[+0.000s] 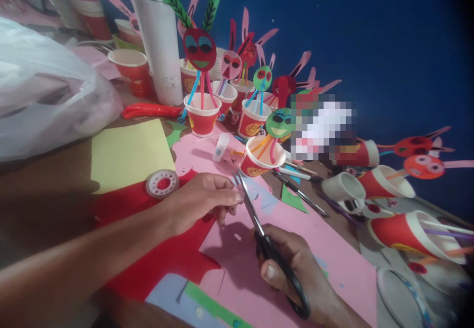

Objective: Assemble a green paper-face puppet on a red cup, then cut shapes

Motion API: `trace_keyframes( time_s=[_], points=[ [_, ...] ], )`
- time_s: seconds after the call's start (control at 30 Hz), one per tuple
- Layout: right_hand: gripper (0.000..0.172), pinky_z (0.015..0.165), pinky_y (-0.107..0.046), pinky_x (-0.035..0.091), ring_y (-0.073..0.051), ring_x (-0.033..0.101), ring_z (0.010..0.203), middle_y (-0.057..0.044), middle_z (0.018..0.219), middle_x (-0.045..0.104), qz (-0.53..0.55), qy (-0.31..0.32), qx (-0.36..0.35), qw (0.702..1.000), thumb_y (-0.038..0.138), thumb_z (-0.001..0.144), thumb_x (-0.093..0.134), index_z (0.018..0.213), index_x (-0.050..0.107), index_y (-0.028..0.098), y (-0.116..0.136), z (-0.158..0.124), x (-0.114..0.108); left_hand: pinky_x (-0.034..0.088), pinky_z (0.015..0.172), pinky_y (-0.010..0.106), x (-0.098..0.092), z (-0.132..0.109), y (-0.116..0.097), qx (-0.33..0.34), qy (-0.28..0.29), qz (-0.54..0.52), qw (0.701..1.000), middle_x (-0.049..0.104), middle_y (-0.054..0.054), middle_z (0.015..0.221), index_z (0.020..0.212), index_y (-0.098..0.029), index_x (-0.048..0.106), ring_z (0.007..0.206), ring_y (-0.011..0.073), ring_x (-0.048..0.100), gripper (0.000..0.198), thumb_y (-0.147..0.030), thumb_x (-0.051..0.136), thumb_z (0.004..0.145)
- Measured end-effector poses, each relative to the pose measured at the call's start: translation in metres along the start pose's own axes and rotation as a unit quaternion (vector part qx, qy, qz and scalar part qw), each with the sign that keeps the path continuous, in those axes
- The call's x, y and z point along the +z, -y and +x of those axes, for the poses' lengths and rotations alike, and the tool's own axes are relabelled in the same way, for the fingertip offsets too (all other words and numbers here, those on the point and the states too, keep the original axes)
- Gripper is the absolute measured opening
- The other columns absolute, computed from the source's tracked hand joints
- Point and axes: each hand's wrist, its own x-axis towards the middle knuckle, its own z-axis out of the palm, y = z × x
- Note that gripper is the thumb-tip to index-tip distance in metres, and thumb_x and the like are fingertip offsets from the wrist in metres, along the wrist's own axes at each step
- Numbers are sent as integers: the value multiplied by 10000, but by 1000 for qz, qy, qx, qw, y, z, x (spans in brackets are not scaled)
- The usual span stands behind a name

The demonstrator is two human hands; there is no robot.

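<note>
My right hand (296, 269) grips the black handles of a pair of scissors (255, 219), its metal blades pointing up and away. Between the thumb and fingers of my left hand (213, 197), a small pink paper piece (238, 189) is pinched right beside the blades. The blades look slightly parted at the tips. Below both hands lies a large pink paper sheet (314, 239). Red paper (166, 249) spreads under my left forearm, and a white tape roll (162, 184) rests on its upper edge.
Paper cups with straw-legged paper faces, such as a red one (202, 116) and a green-faced one (262, 155), stand behind. A white plastic bag (48, 91) and white flask (159, 47) are at left. Yellow paper (129, 153), a glue tube (221, 147), a pen (301, 195) and a white mug (342, 187) lie around.
</note>
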Motion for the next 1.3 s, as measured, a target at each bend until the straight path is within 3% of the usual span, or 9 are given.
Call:
trace_keyframes(
  time_s=[0.4, 0.67, 1.3],
  points=[
    [393, 489, -204, 287, -94, 322, 562, 38, 637, 415, -16, 25, 1, 1000, 535, 717, 648, 791, 525, 169, 2, 0, -2, 307, 410, 200, -1, 0, -6, -35, -7, 25, 999, 570, -20, 465, 579, -135, 586, 413, 90, 531, 111, -216, 615, 649],
    [400, 465, -200, 279, -89, 312, 541, 38, 618, 424, -20, 25, 7, 999, 542, 701, 656, 735, 502, 174, 5, 0, 0, 371, 418, 182, -1, 0, -9, -22, 6, 8, 1000, 559, -31, 428, 525, -137, 577, 395, 74, 509, 149, -172, 611, 667],
    [354, 466, -187, 328, -85, 342, 531, 38, 608, 437, -34, 13, 13, 999, 478, 683, 701, 721, 525, 173, 6, -1, -2, 335, 415, 188, -3, 0, -8, -33, 5, 29, 999, 566, -20, 447, 560, -132, 585, 405, 78, 501, 123, -203, 618, 655]
  ],
)
